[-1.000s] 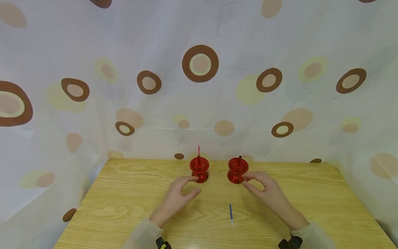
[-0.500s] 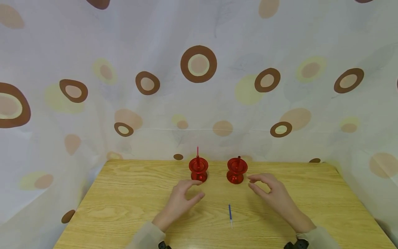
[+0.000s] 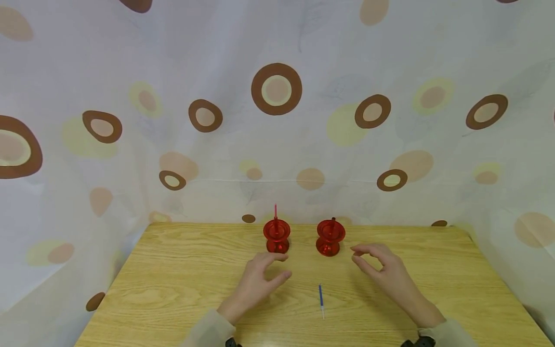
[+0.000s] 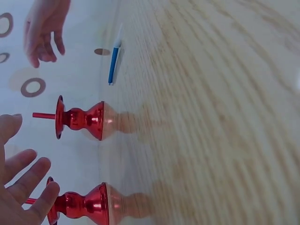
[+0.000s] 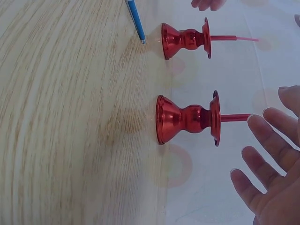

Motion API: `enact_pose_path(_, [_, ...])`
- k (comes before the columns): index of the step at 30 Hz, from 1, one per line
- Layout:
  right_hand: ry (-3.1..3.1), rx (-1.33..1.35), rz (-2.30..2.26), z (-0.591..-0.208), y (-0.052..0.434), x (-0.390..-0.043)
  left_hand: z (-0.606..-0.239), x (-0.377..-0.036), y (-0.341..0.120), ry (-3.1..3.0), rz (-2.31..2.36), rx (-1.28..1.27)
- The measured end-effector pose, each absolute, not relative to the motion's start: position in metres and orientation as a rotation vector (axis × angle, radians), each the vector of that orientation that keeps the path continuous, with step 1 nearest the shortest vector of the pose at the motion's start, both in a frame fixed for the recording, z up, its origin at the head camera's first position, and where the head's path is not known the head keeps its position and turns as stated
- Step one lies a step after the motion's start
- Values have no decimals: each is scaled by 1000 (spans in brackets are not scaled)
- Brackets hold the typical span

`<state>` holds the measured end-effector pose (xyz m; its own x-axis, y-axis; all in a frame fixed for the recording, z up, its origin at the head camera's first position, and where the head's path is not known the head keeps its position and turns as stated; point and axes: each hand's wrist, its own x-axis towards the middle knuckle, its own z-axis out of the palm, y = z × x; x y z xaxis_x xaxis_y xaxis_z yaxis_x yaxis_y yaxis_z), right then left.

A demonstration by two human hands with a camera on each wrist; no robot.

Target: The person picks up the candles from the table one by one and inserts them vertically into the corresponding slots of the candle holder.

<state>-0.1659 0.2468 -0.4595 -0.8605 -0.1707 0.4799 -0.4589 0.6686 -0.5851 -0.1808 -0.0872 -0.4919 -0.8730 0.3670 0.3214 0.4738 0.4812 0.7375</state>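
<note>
Two red metal candle holders stand near the far edge of the wooden table (image 3: 173, 284). The left holder (image 3: 276, 236) carries a thin pink candle (image 3: 275, 211); the right holder (image 3: 331, 237) carries a short dark red candle (image 3: 333, 220). A blue candle (image 3: 321, 299) lies flat on the table between my hands. My left hand (image 3: 282, 266) hovers just in front of the left holder, fingers loosely curled, holding nothing. My right hand (image 3: 356, 256) hovers just right of the right holder, also empty. The right wrist view shows the right holder (image 5: 187, 118) apart from my fingers (image 5: 267, 136).
A white cloth with brown and yellow rings (image 3: 277, 89) hangs close behind and beside the table. The table's far edge runs just behind the holders. Bare wood lies to the left and right of my hands.
Both hands have drawn back from the holders' stems, the left toward me, the right to the right. The holders and the blue candle have not moved.
</note>
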Motion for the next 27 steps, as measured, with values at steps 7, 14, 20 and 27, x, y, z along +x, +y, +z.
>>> enact_pose_path(7, [-2488,499,1013,-456,251,-164,-492,-179,-81,-2621,-1332,-782])
enact_pose_path(14, [-2468,521,999,-454,253,-165,-494,-176,-72,-2682,-1290,-782])
enact_pose_path(20, [-2479,499,995,-455,256,-169,-495,-172,-64,-2731,-1283,-774])
enact_pose_path(27, [-2490,474,1026,-457,259,-173,-500,-167,-53,-2778,-1245,-810])
